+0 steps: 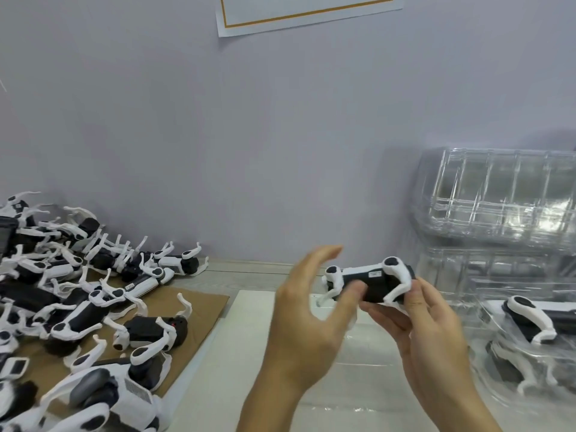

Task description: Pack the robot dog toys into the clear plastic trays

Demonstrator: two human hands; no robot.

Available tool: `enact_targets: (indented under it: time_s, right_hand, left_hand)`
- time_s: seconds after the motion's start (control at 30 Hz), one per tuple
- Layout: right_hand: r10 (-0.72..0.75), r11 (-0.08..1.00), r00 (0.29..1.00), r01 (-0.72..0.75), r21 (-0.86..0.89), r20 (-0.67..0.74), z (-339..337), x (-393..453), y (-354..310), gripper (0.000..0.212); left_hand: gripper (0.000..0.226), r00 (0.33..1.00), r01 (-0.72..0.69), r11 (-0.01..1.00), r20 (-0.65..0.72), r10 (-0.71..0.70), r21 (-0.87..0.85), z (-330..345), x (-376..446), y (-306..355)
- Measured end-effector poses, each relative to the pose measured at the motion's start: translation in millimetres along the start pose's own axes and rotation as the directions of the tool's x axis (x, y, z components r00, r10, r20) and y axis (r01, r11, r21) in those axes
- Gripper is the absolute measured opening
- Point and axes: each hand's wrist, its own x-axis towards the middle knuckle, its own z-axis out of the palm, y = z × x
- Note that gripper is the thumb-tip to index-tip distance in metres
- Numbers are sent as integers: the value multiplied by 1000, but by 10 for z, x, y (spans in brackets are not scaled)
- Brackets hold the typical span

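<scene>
A black-and-white robot dog toy (372, 280) is held above the table in the middle of the head view. My right hand (427, 322) grips its rear end and body from below. My left hand (311, 310) has its thumb pressed on the toy's side while its fingers are spread and raised. A clear plastic tray (498, 391) lies at the right with a packed robot dog (530, 319) in it. A large pile of loose robot dogs (78, 294) covers the left.
A tall stack of empty clear trays (495, 198) stands at the back right against the wall. The loose dogs lie on brown cardboard (202, 310). A white board (237, 363) covers the table under my hands. A paper sheet (305, 14) hangs on the wall.
</scene>
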Motion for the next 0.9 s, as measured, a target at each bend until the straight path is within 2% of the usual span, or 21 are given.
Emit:
enact_targets:
  time_s: [0.07, 0.1, 0.17, 0.23, 0.3, 0.37, 0.47, 0.53, 0.6, 0.67, 0.7, 0.8, 0.83, 0.9]
  right_hand:
    - [62, 996, 997, -59, 69, -45, -13, 7, -12, 30]
    - [91, 991, 994, -85, 104, -53, -11, 7, -15, 32]
    - [136, 980, 990, -128, 153, -41, 20, -3, -12, 34]
    - [163, 972, 987, -160, 175, -4, 72, -25, 6, 34]
    - [178, 969, 982, -185, 162, 59, 120, -51, 18, 32]
    - [195, 975, 975, -205, 88, 108, 149, -67, 9, 31]
    - [198, 978, 969, -184, -104, 150, 143, -60, -16, 30]
    - [128, 962, 983, -91, -259, 129, 126, -61, -59, 33]
    - [-23, 928, 988, 78, -364, 153, 123, -79, -131, 38]
    - [-140, 825, 956, 257, -503, 259, 163, -92, -238, 52]
    - [-160, 734, 934, 329, -595, 319, 194, -71, -282, 55]
    - [-59, 403, 871, 468, -786, 488, 282, 43, -293, 57]
    - [-17, 360, 866, 472, -805, 500, 303, 68, -265, 56]
    - [-44, 393, 872, 464, -794, 487, 319, 103, -185, 46]
  left_hand:
    - [34, 989, 107, 994, -100, -110, -35, -62, 17, -99]
    - [36, 976, 194, 977, -78, -201, -84, -88, 24, -142]
    - [44, 931, 365, 905, 61, -361, -220, -114, 16, -221]
    - [44, 893, 450, 817, 154, -424, -361, -121, 7, -282]
    - [35, 897, 437, 807, 131, -422, -398, -119, 6, -340]
    - [21, 911, 394, 837, 38, -411, -379, -132, 17, -386]
    - [37, 916, 338, 855, -71, -395, -394, -202, 38, -440]
    - [37, 925, 291, 880, -122, -358, -374, -264, 44, -440]
    - [39, 937, 248, 903, -150, -315, -350, -310, 49, -433]
    - [48, 943, 229, 912, -156, -295, -339, -319, 52, -432]
    - [51, 946, 222, 919, -155, -284, -326, -311, 53, -418]
    - [53, 963, 196, 937, -124, -240, -290, -261, 58, -382]
    - [53, 967, 186, 939, -115, -227, -288, -248, 58, -373]
    - [52, 975, 169, 942, -88, -202, -290, -238, 53, -361]
